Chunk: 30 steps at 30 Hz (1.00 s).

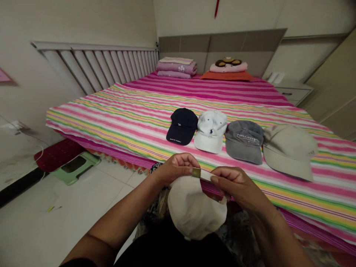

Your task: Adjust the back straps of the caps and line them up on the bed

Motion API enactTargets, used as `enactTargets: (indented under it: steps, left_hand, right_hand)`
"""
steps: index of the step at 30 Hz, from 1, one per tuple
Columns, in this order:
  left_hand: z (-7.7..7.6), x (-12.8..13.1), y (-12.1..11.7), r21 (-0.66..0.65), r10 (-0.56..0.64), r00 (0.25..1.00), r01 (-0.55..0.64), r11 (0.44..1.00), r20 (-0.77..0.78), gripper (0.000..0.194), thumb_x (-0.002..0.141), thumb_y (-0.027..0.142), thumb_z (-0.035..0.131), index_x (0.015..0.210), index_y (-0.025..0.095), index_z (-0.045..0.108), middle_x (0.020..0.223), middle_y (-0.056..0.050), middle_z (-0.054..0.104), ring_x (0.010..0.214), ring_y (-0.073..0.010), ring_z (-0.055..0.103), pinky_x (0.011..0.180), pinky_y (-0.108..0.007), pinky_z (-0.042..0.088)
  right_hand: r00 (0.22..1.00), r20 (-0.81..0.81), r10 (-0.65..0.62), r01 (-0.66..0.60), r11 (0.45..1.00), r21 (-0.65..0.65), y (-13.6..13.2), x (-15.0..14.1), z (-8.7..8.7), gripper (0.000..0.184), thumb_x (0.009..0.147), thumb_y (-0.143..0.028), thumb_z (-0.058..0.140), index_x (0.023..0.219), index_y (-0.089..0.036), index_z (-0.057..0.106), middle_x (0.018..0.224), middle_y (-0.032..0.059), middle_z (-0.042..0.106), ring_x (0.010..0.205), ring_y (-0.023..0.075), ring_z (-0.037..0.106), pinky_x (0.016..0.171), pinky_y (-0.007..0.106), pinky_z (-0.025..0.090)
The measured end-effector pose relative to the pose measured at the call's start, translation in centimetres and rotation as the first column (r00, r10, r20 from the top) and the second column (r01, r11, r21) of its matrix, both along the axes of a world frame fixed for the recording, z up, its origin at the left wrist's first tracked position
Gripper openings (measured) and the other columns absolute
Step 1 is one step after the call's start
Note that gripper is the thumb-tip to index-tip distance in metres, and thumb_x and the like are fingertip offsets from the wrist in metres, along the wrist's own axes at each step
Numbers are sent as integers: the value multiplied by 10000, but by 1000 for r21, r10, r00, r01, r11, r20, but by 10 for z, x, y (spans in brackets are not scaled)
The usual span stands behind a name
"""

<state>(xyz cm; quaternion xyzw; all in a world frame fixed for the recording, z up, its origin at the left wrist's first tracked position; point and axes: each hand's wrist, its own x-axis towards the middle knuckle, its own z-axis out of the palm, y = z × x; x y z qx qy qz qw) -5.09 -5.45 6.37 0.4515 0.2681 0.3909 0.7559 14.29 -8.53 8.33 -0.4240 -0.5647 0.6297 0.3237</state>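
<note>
A cream baseball cap (pixel 196 211) hangs in front of my body, its back opening and strap turned up toward me. My left hand (pixel 178 167) pinches the strap beside a brass-coloured buckle (pixel 196 172). On the other side, my right hand (pixel 232 181) grips the strap (pixel 205 175) between thumb and fingers. Beyond my hands a row of caps lies on the bed: a navy cap (pixel 182 124), a white cap (pixel 211 128) with a small dark emblem, a grey cap (pixel 244 139) with lettering, and a beige cap (pixel 290 148). The cream cap's brim is hidden.
The bed has a striped sheet (pixel 116 115). Folded purple bedding (pixel 176 68) and a pink-and-orange pile (pixel 228 70) sit by the headboard (pixel 222 44). At left are a white railing (pixel 97 66) and a green stool (pixel 69 174); a white bedside cabinet (pixel 294 92) stands at right.
</note>
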Motion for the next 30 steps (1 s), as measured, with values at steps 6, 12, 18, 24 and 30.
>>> enactTargets:
  steps: [6,12,18,24,30]
  left_hand:
    - [-4,3,-3,40,107,994,-107,994,-15,222,569,232,738,690,118,592,569,-3,605,439,-67,516,439,-172,384]
    - [-8,1,-5,120,97,995,-99,988,24,246,554,244,742,729,113,630,683,-34,636,565,-93,560,540,-197,419]
    - [-14,0,-3,314,76,996,-84,946,38,295,525,174,749,794,135,634,786,-43,631,683,-110,560,608,-210,421]
    - [-13,2,-4,342,162,986,-140,929,-38,260,544,210,742,760,128,621,726,-33,618,635,-98,538,580,-205,410]
    - [-8,2,-5,356,149,984,-105,929,-96,251,571,234,726,758,118,605,655,-17,598,556,-74,503,527,-186,383]
  right_hand:
    - [1000,17,22,-22,1000,-2,1,2,0,289,709,-414,619,669,-130,591,474,-32,480,388,46,370,371,170,272]
    - [1000,16,-16,16,1000,8,2,2,-2,300,699,-423,622,678,-125,593,474,-29,474,394,52,362,388,187,263]
    - [1000,7,-20,20,1000,0,2,0,-5,288,700,-418,616,661,-134,592,477,-14,508,388,61,373,382,195,254]
    - [1000,-19,-15,15,1000,-5,3,-2,-2,266,709,-396,612,634,-143,583,436,-34,483,361,45,337,351,180,197]
    - [999,-37,-8,7,1000,-24,4,-1,-3,256,695,-394,626,648,-145,588,459,-32,492,381,54,362,376,187,246]
